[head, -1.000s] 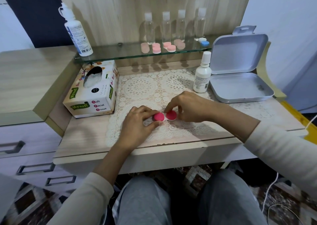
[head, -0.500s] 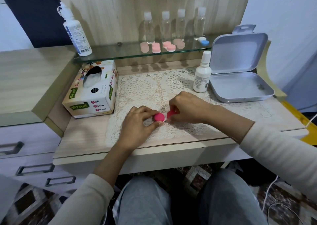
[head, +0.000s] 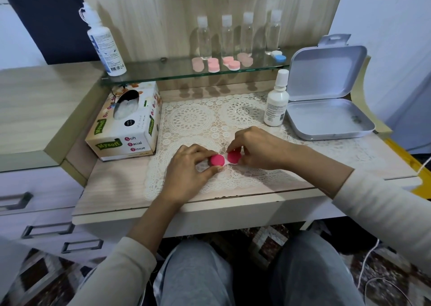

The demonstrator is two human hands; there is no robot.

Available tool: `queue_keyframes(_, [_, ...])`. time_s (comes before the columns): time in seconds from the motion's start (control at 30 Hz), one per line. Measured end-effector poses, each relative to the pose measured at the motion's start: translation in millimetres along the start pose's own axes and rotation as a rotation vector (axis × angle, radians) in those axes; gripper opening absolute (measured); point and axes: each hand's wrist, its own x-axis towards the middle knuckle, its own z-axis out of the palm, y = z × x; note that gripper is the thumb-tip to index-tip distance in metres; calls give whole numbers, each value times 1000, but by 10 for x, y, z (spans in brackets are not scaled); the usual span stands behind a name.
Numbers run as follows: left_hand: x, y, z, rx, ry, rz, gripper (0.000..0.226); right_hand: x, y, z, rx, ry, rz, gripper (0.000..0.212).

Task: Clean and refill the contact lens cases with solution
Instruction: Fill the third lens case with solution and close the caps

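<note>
Wooden desk [head: 112, 189], lace mat [head: 191, 119], pink case [head: 218, 160]

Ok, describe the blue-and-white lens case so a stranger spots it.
Find the glass shelf along the wooden back wall. Follow its four clear plastic bottles to the right end; the small lens case lies at the last bottle's foot. It alone has white and blue caps; the neighbouring cases are pink.

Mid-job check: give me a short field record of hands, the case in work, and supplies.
left hand: grips the left cap of the pink lens case
right hand: pinches its right cap
case location: on the lace mat
small white bottle: upright, capped, beside open grey box
glass shelf: large solution bottle, four clear bottles, spare cases
tissue box: left of mat
</note>
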Motion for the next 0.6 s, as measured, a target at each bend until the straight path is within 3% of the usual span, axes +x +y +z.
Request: queue_keyframes(0.6, [8, 1, -6, -7, -29, -26, 38, -42, 1, 104, 29, -22, 28, 20])
